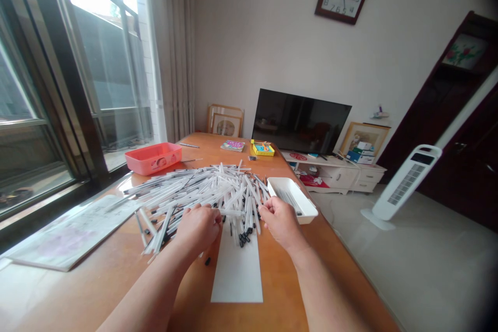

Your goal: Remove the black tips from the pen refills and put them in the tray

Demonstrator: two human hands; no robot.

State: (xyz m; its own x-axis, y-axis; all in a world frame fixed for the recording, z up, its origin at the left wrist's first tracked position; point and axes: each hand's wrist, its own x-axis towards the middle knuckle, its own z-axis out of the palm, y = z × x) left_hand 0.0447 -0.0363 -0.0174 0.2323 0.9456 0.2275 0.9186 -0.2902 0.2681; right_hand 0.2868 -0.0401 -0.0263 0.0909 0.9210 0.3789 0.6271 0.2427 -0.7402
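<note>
A broad heap of slim, whitish translucent plastic tubes (229, 187), some with dark parts, spreads over the table. My left hand (200, 223) is closed at the heap's near edge, with a whitish tube (232, 212) sticking out sideways from its fingers. Facing it, my right hand (280, 220) is closed in a pinch beside the white box; whatever lies between its fingertips is hidden. Thin grey sticks lie inside that white box (310, 211). Small black caps (244, 237) are gathered on a white sheet of paper (237, 280) between my forearms. One black cap (207, 261) lies by my left wrist.
A pink plastic basket (153, 160) stands at the back left of the wooden table (280, 275). On the left lies a large flat board (70, 236). Farther back are a booklet (232, 146) and a yellow box (263, 150). The table's right edge runs past my right arm.
</note>
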